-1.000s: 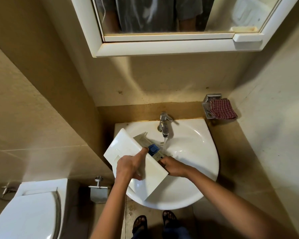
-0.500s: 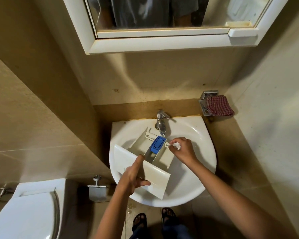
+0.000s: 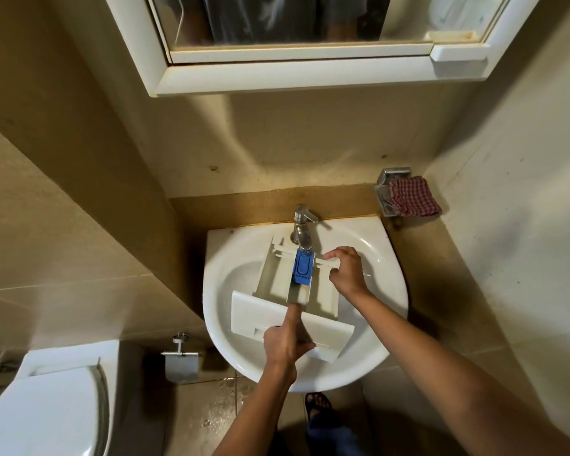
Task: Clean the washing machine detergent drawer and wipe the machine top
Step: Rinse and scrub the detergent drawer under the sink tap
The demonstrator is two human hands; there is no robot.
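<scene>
The white sink [image 3: 385, 324] lies beneath both hands. The detergent drawer [image 3: 270, 284] rests in it, spanning from one hand to the other. The left hand [image 3: 287, 345] grips its front panel, forefinger straight. The right hand [image 3: 346, 271] curls round its far right rim. Just left of that hand, under the tap [image 3: 301, 225], sits the blue insert [image 3: 302, 268].

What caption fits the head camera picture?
Left hand and right hand hold the detergent drawer in the sink under the tap.
</scene>
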